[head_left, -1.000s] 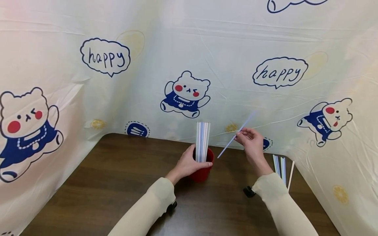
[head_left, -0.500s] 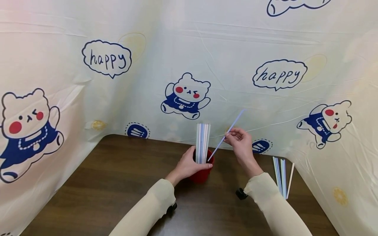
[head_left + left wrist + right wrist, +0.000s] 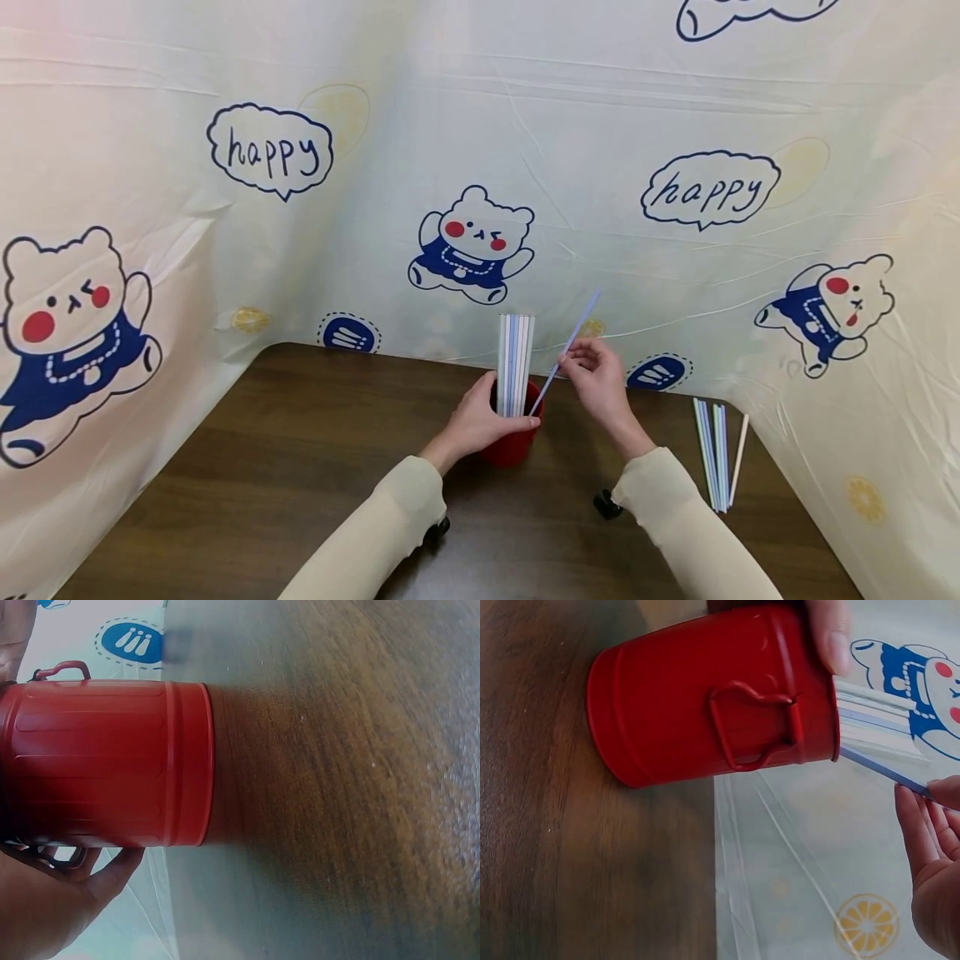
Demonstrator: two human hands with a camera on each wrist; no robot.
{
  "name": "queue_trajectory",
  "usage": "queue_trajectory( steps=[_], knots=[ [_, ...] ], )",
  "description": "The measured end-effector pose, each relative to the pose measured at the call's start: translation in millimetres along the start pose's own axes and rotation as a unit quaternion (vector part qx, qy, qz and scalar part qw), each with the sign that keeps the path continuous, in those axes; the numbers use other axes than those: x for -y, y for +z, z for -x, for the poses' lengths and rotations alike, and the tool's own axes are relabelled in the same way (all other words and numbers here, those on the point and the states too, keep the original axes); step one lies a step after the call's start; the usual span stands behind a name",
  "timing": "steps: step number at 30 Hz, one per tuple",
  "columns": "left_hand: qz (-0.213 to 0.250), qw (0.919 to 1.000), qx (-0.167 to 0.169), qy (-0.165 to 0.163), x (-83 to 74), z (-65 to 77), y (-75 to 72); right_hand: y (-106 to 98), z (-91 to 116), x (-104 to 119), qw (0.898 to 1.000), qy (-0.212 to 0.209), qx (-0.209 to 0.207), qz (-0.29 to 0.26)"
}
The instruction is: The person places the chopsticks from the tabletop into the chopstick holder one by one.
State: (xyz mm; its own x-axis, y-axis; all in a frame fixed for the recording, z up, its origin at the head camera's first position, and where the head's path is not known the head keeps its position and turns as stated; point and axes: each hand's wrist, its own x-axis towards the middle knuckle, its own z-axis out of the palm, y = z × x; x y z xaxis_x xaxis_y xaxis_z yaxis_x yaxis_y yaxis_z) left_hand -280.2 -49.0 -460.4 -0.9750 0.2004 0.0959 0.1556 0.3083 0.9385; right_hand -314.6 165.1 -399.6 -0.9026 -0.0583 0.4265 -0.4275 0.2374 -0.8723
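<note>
My left hand (image 3: 474, 419) grips the red metal bucket (image 3: 508, 450), its thumb lying over the near rim. Upright in the bucket stands a bundle of white, blue and pale straws (image 3: 513, 367). My right hand (image 3: 600, 387), to the right of the bucket, pinches a blue straw (image 3: 581, 323) between thumb and fingers. This straw leans to the right, its lower end inside the bucket mouth. In the right wrist view the blue straw (image 3: 877, 769) passes under the rim beside the bundle. A wire handle (image 3: 724, 731) shows on the bucket's side.
On the right of the brown table (image 3: 300, 467) lie several loose blue and pale straws (image 3: 716, 454) and a pinkish one (image 3: 738, 461). A printed cloth (image 3: 375, 208) hangs behind the table and along both sides.
My right hand has moved left and down with the blue straw, whose lower end went from outside the bucket to inside its mouth. The left hand and bucket have stayed in place.
</note>
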Motion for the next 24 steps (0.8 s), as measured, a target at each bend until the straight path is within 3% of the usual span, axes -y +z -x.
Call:
queue_trajectory(
  steps=[4, 10, 14, 24],
  knots=[
    [0.004, 1.0, 0.0, 0.004, -0.2, -0.4, 0.1, 5.4, 2.2, -1.0, 0.997, -0.036, 0.021, 0.06],
    [0.01, 0.9998, -0.004, 0.018, 0.7, -0.8, 1.5, 16.1, 6.1, -8.9, 0.985, -0.067, 0.051, 0.147],
    [0.01, 0.9996, -0.005, 0.027, 1.4, -0.1, 3.5, 23.4, 9.9, -16.4, 0.981, -0.053, 0.068, 0.175],
    [0.023, 0.9994, -0.003, 0.025, 3.8, -2.6, 2.1, 31.5, 9.4, -18.9, 0.98, 0.015, 0.106, 0.166]
  ],
)
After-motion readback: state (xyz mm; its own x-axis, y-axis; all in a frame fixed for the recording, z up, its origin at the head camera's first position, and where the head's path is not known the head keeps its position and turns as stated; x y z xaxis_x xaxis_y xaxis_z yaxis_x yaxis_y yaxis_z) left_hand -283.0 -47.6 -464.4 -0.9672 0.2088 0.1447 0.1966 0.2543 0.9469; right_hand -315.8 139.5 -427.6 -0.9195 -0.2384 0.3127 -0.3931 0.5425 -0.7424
